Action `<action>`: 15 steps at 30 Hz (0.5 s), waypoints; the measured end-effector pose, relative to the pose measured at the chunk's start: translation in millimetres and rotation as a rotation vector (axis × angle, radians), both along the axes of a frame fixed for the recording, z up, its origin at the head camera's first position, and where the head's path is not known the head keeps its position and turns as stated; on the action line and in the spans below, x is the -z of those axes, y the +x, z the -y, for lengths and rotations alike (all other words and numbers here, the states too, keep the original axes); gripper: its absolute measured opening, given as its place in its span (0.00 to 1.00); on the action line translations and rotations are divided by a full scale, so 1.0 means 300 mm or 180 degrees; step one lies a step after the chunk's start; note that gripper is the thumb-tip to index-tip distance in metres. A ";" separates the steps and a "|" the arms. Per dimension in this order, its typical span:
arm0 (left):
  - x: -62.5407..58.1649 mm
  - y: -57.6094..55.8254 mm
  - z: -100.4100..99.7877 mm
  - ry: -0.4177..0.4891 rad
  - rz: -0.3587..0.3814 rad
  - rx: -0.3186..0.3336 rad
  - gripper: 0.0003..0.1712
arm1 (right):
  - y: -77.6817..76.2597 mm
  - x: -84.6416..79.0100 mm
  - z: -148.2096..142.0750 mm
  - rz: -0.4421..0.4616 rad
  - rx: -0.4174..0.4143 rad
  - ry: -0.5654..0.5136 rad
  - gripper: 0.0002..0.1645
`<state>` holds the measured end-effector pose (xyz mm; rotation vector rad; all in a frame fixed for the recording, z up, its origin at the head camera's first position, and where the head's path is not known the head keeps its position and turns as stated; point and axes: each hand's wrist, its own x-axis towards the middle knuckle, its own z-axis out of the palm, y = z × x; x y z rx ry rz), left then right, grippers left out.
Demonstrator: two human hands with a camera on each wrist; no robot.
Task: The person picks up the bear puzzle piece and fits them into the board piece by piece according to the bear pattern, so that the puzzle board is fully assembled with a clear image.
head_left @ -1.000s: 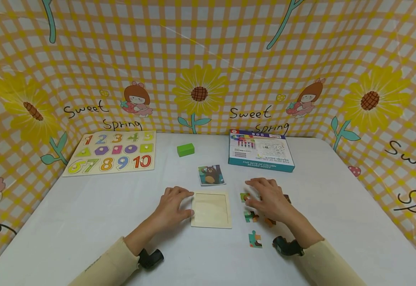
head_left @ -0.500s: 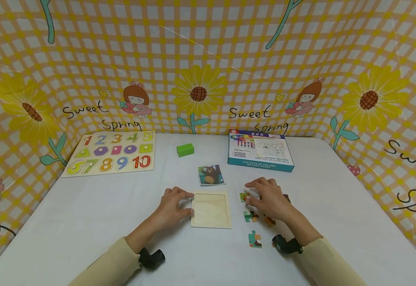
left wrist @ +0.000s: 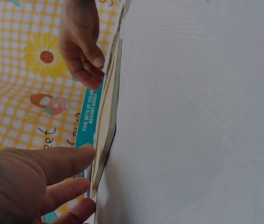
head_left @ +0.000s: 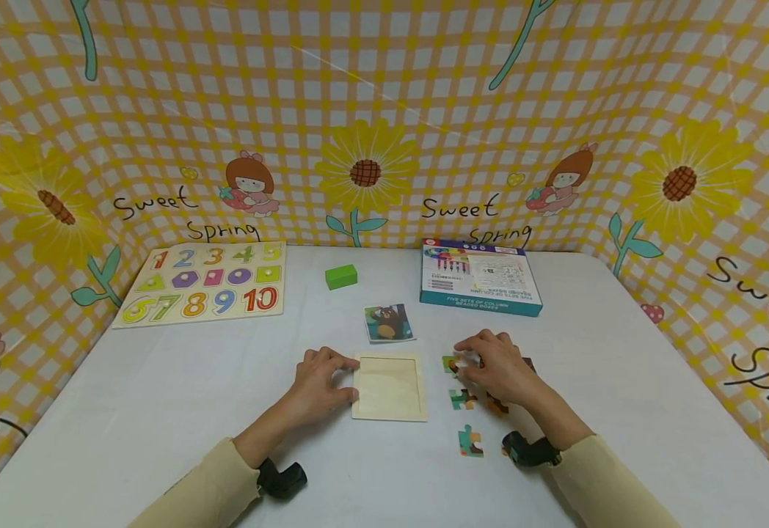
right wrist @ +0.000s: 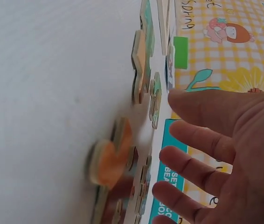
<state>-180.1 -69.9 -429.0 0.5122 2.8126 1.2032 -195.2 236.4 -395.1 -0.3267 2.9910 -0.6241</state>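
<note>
A square wooden puzzle tray with a raised rim lies on the white table, with nothing inside it. My left hand is at its left side, index finger and thumb apart with their tips right at the rim. My right hand is over the loose jigsaw pieces to the right, fingers relaxed and holding nothing. Its thumb and index finger are apart around a green-and-brown piece. Below it lie another piece and a teal one. The hand partly hides several others, such as an orange-brown piece.
A bear picture card lies just behind the tray. Farther back are a green block, a number board at left and a beaded-boxes carton at right. Checked cloth rises around the table.
My right hand's index fingertip has come down slightly towards the green-and-brown piece, closer to the thumb. The left hand stays at the tray's rim.
</note>
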 end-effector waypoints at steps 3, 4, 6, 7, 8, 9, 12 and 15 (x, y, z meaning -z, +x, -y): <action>0.002 0.001 0.000 -0.0005 0.0014 -0.0002 0.22 | -0.004 0.005 -0.003 0.0031 0.0013 -0.0015 0.21; 0.002 0.001 0.000 -0.0003 0.0015 -0.0006 0.22 | -0.005 0.007 -0.004 0.0032 0.0009 -0.0017 0.21; 0.002 0.001 0.000 0.0001 0.0018 -0.0010 0.22 | -0.008 0.010 -0.006 0.0031 0.0003 -0.0007 0.21; 0.002 0.001 0.000 0.0007 0.0017 -0.0012 0.22 | -0.010 0.011 -0.006 0.0024 -0.0001 -0.0001 0.20; 0.002 0.000 0.000 0.0013 0.0020 -0.0014 0.22 | -0.011 0.013 -0.007 0.0022 -0.0005 0.0004 0.20; 0.003 0.000 0.000 0.0017 0.0022 -0.0018 0.22 | -0.013 0.014 -0.007 0.0021 -0.0007 0.0010 0.19; 0.006 0.000 0.000 0.0036 0.0029 -0.0012 0.22 | -0.017 0.019 -0.008 0.0015 0.0000 0.0030 0.18; 0.009 0.000 0.000 0.0058 0.0038 -0.0014 0.22 | -0.019 0.022 -0.007 0.0001 0.0025 0.0041 0.17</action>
